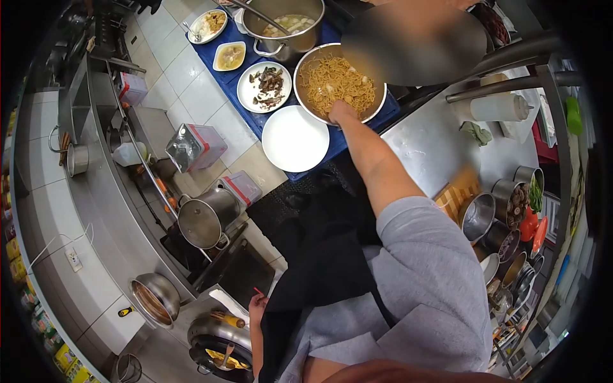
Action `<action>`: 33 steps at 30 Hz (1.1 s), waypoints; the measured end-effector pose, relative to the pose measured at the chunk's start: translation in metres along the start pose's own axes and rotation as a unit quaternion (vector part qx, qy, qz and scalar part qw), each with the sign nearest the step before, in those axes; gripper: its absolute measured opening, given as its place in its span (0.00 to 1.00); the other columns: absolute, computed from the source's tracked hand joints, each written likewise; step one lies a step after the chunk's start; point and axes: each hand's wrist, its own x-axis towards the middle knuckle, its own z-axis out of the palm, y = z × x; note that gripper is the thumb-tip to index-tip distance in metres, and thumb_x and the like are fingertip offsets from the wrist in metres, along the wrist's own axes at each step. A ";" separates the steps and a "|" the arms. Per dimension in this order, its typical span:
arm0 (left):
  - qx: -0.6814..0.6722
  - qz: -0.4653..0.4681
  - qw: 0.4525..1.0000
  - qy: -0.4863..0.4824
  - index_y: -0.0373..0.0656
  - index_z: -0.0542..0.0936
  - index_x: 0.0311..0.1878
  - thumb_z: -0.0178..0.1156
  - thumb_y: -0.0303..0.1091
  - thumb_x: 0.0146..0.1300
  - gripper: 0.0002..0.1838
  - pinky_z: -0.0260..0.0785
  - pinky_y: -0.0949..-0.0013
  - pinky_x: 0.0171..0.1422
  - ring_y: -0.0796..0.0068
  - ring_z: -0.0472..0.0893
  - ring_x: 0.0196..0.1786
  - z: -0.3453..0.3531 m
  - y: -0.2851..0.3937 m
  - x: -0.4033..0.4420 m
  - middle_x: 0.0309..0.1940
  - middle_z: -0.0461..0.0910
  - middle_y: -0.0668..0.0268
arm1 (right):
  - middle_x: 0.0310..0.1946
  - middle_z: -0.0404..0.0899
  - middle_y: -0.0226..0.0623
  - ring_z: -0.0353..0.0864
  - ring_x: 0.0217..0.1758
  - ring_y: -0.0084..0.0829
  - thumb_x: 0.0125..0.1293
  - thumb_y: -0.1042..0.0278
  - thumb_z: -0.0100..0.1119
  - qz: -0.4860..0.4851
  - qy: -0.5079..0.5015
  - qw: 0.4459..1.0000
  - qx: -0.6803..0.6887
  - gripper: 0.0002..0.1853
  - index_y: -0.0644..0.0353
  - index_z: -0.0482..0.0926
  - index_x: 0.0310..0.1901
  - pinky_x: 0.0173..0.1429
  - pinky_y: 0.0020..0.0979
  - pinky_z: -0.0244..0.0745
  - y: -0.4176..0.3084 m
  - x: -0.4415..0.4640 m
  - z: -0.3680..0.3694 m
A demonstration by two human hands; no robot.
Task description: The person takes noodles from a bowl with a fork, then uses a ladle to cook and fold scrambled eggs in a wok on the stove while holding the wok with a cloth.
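My right hand [343,112] reaches over the rim of a large steel bowl [384,105] of cooked noodles [329,82]. Its fingers look closed at the edge of the noodles, their tips partly hidden. My left hand [257,309] hangs low beside the black apron [319,255], fingers closed, with a thin red stick-like thing [258,291] poking up from it; its kind cannot be told. Left of the bowl, a white plate [295,138] lies bare on the blue table [338,143]. Above it a second plate [241,96] carries dark food scraps.
A big steel pot [258,46] of soup with a ladle, a small soup bowl [230,56] and a food plate [207,27] share the table. A lidded pot [199,223] and tins [195,148] stand left. Steel containers [477,217] line the right. The top right is blurred.
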 end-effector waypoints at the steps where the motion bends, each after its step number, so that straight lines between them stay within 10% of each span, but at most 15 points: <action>1: -0.035 -0.013 0.999 0.000 0.35 0.72 0.57 0.53 0.20 0.65 0.17 0.76 0.68 0.47 0.72 0.82 0.41 0.004 0.026 0.002 0.44 0.81 0.60 | 0.56 0.81 0.44 0.80 0.61 0.43 0.61 0.66 0.61 -0.050 -0.035 0.994 -0.093 0.20 0.56 0.81 0.56 0.61 0.43 0.76 0.005 0.007 -0.011; 5: -0.067 -0.055 0.996 0.004 0.42 0.72 0.59 0.51 0.23 0.65 0.18 0.73 0.70 0.40 0.73 0.80 0.39 0.027 0.146 0.018 0.43 0.81 0.63 | 0.53 0.83 0.44 0.84 0.56 0.43 0.61 0.66 0.62 -0.101 -0.019 0.956 -0.276 0.17 0.57 0.83 0.52 0.57 0.40 0.80 0.009 -0.019 -0.081; 19: -0.139 -0.109 0.984 -0.009 0.46 0.74 0.59 0.52 0.29 0.69 0.16 0.68 0.71 0.37 0.76 0.80 0.39 0.057 0.194 0.041 0.44 0.82 0.67 | 0.52 0.83 0.47 0.84 0.55 0.44 0.68 0.70 0.46 -0.147 0.094 0.947 -0.269 0.17 0.61 0.84 0.50 0.56 0.41 0.80 0.007 0.036 -0.114; 33: -0.008 -0.089 0.995 0.035 0.46 0.74 0.60 0.51 0.36 0.74 0.15 0.67 0.71 0.38 0.75 0.80 0.41 0.125 0.207 0.003 0.46 0.82 0.66 | 0.53 0.82 0.45 0.81 0.59 0.43 0.64 0.67 0.53 -0.147 0.085 0.971 -0.171 0.15 0.55 0.85 0.50 0.61 0.41 0.76 0.019 0.078 -0.096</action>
